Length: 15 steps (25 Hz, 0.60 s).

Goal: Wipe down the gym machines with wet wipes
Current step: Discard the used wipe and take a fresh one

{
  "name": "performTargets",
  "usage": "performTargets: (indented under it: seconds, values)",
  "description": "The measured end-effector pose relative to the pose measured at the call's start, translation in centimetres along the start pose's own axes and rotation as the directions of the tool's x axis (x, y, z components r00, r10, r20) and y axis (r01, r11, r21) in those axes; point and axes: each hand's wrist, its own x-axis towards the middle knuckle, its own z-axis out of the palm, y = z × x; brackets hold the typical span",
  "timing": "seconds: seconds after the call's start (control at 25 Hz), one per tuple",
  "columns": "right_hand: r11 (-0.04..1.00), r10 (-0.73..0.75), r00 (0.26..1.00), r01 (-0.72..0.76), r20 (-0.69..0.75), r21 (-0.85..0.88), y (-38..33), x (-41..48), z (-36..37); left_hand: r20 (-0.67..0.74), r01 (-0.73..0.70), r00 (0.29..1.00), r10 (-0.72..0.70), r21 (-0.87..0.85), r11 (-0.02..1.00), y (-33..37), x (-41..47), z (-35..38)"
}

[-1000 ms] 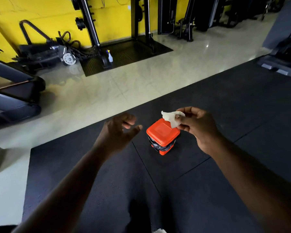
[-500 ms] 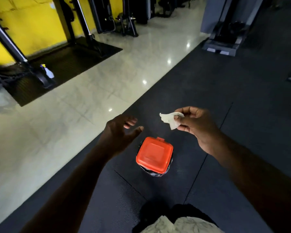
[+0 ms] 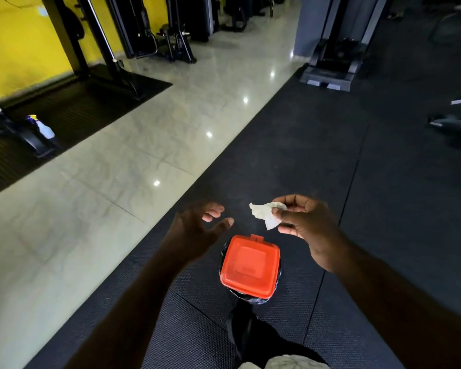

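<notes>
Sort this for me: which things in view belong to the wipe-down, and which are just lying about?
Job: wet wipe, pinched in the right hand; orange-lidded wipe tub, lid closed, on the black mat; left hand, open and empty; gym machines along the far side.
Lying about: spray bottle, standing on the ribbed mat at left.
</notes>
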Motion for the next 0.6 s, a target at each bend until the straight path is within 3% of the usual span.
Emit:
performTargets:
  seconds: [0.6]
  values:
    - [0.995,0.091,0.996,-0.091,0.0,0.038,4.6,4.7,4.1,0.08,0.056,0.995,-0.056,-0.005,0.998,-5.8,2.5,1.3]
